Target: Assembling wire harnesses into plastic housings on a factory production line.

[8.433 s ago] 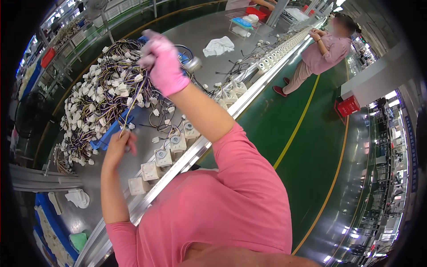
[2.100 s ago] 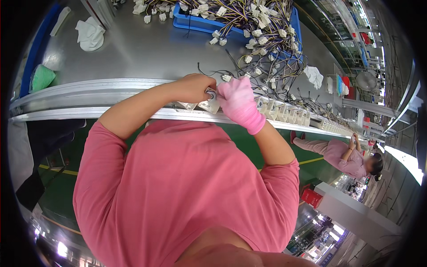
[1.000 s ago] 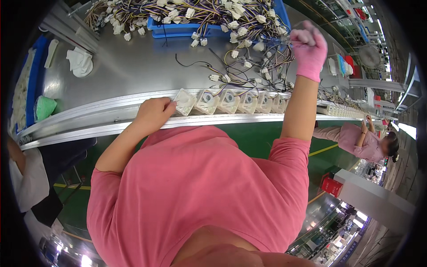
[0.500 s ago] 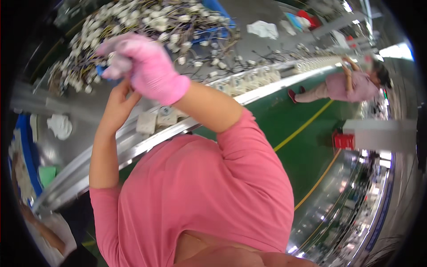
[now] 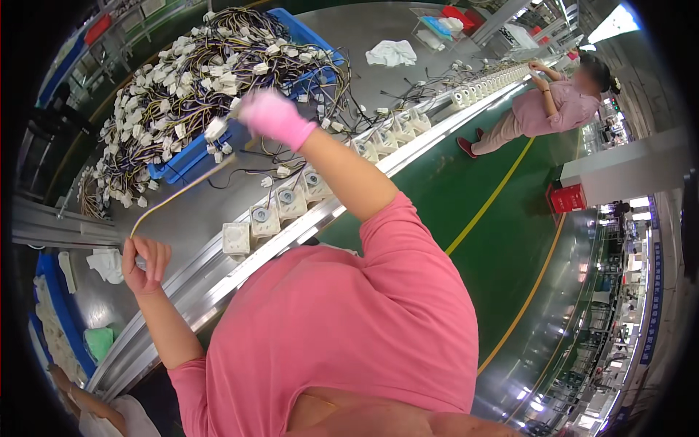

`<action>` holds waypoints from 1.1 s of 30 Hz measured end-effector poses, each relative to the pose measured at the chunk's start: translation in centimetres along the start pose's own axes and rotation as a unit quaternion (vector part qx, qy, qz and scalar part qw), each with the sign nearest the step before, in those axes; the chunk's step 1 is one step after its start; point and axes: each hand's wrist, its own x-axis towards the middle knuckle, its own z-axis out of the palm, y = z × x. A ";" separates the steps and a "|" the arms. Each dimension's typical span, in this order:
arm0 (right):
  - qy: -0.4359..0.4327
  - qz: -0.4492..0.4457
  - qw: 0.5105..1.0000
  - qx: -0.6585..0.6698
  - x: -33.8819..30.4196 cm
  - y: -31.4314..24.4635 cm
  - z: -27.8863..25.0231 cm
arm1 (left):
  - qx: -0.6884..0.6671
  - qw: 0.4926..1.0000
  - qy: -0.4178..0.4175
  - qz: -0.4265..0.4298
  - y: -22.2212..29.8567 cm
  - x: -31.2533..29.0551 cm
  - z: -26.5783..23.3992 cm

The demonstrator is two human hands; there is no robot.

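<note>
Yellow and purple, a wire [image 5: 191, 185] stretches slantwise above the grey metal desk [image 5: 189, 226], one end close to the desk's near edge and the other rising toward the blue tray. Bare and curled, the left hand [image 5: 148, 264] has its fingers closed on the lower end, pinching it between thumb and forefinger. Above the tray's near side is the pink-gloved right hand [image 5: 271, 116]; its fingers are blurred, so how far they are closed, and whether they grip the wire, cannot be told. Just beside them shows a white connector [image 5: 216, 130]. Behind, the blue tray [image 5: 178, 162] is heaped with a tangle of wires [image 5: 196, 80] ending in white plugs, spilling over its left end onto the desk. Along the near edge, white square housings [image 5: 263, 218] stand in a row beside a silver rail [image 5: 140, 348], several with a round grey dial. One white cloth [image 5: 392, 52] lies toward the desk's far edge, another [image 5: 107, 265] near its left end. Past the rail, on the green floor [image 5: 451, 189], stands a co-worker [image 5: 557, 109] in a pink top.
</note>
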 end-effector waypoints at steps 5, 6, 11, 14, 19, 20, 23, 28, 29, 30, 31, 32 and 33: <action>-0.183 0.198 0.940 0.207 -2.0 -5.2 2.1 | -0.152 0.983 0.079 -0.068 -3.6 2.6 -2.5; -0.130 0.151 0.960 0.197 -1.9 -6.2 0.5 | -0.156 0.973 0.146 -0.086 -4.5 2.7 -2.9; 0.030 0.003 0.985 0.167 -3.5 -12.8 -4.2 | -0.121 0.945 0.283 -0.111 -9.1 4.5 -0.7; 0.006 0.009 0.991 0.135 -3.4 -13.8 -2.9 | -0.131 0.960 0.227 -0.099 -9.9 5.1 0.4; -0.015 0.038 0.966 0.256 -3.4 -13.2 -2.8 | -0.150 0.955 0.218 -0.131 -9.8 4.3 0.0; 0.048 0.060 0.944 0.321 -3.9 -13.0 -2.3 | -0.153 0.954 0.214 -0.141 -10.0 4.4 -0.1; -0.041 0.219 0.826 0.518 -4.9 -12.7 -1.4 | -0.180 0.940 0.189 -0.221 -9.7 4.7 1.6; -0.118 0.233 0.720 0.643 -5.7 -12.1 -3.8 | -0.078 0.957 0.189 -0.206 -9.6 4.3 0.9; -0.125 0.225 0.718 0.647 -5.9 -12.3 -3.8 | -0.078 0.956 0.199 -0.200 -9.7 4.1 0.9; -0.144 0.214 0.805 0.534 -6.1 -12.4 -4.0 | 0.043 0.957 0.219 -0.186 -9.7 4.0 1.1; -0.158 0.198 0.876 0.410 -6.3 -12.6 -4.2 | 0.163 0.943 0.236 -0.169 -9.7 3.9 1.2; -0.104 0.171 0.908 0.369 -6.5 -13.0 -3.8 | 0.268 0.923 0.215 -0.174 -9.4 3.8 0.8; -0.105 0.171 0.907 0.369 -6.6 -13.1 -3.6 | 0.268 0.923 0.215 -0.175 -9.2 3.5 0.2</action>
